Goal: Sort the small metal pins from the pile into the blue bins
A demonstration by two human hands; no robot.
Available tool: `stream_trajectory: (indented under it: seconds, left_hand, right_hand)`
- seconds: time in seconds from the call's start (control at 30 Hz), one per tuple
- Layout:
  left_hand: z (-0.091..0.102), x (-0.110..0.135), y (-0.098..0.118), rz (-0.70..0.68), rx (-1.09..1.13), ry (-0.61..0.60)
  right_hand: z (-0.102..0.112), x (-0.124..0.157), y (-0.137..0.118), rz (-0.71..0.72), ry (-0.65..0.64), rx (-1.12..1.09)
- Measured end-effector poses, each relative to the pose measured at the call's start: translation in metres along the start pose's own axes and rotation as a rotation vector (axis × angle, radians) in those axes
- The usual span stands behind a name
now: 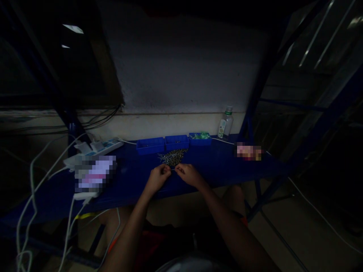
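In the dim light, my left hand and my right hand meet above the front of the blue table. Their fingertips pinch the two ends of a thin, pale metal pin, its exact kind too small to make out. Right behind the fingers lies a heap of small metal parts, with thin shiny shanks pointing left and darker, brassy bits toward the right. Behind the heap stand a left blue bin and a middle blue bin, each showing a few small bits inside.
A third blue bin holds green and clear plastic. Farther right stands a clear bottle. A power strip with plugs and white cables lies left, near a blurred-out object. Another blurred object lies right.
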State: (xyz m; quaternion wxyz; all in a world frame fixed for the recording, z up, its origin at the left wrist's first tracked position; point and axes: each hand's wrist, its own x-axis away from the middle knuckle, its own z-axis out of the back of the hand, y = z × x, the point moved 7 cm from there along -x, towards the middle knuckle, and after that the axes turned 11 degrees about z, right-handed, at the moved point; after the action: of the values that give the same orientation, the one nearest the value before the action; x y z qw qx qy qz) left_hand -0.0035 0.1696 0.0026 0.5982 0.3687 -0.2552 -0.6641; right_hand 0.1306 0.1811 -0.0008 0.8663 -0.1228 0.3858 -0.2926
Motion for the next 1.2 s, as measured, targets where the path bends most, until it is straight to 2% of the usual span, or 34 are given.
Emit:
stream_trajectory:
  seconds: [0.6, 0.93, 1.1, 1.2]
  left_hand:
    - [0.000, -0.005, -0.007, 0.024, 0.035, 0.000]
    - [-0.003, 0.001, 0.005, -0.060, 0.100, -0.076]
    - [-0.002, 0.003, 0.010, -0.099, 0.098, -0.059]
    - [0.000, 0.002, 0.005, -0.075, 0.161, -0.023]
  right_hand:
    - [0.004, -0.001, 0.000, -0.007, 0.023, 0.005]
    - [-0.005, 0.000, 0.003, 0.030, -0.041, -0.004]
    - [-0.008, 0.000, 0.003, 0.044, -0.077, 0.004]
    - [-0.007, -0.001, 0.003, 0.036, -0.069, 0.001]
